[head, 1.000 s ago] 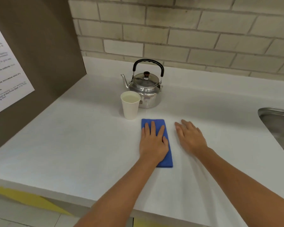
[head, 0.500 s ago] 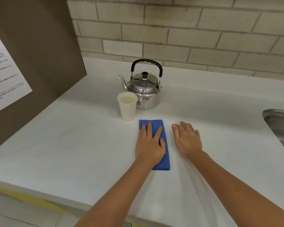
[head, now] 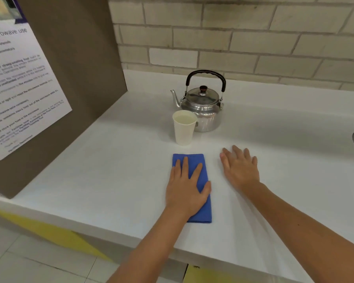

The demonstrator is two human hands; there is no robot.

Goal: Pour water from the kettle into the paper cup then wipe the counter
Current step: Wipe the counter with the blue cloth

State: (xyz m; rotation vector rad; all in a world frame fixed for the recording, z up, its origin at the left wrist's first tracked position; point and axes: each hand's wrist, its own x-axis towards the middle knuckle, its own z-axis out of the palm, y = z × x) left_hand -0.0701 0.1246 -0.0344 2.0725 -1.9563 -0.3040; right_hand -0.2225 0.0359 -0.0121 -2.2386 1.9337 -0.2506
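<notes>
While the left hand (head: 185,188) lay flat on the folded blue cloth (head: 194,160), fingers spread and gripping nothing, the right hand (head: 240,168) rested open on the white surface (head: 110,170) just beside the cloth. Paper cup (head: 184,127), filled, stood beyond the cloth, against the kettle (head: 202,107).

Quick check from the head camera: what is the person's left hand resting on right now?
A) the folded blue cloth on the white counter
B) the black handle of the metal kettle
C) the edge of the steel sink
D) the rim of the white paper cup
A: the left hand lies flat, fingers spread, on the folded blue cloth on the white counter; the metal kettle and white paper cup stand untouched behind it.
</notes>
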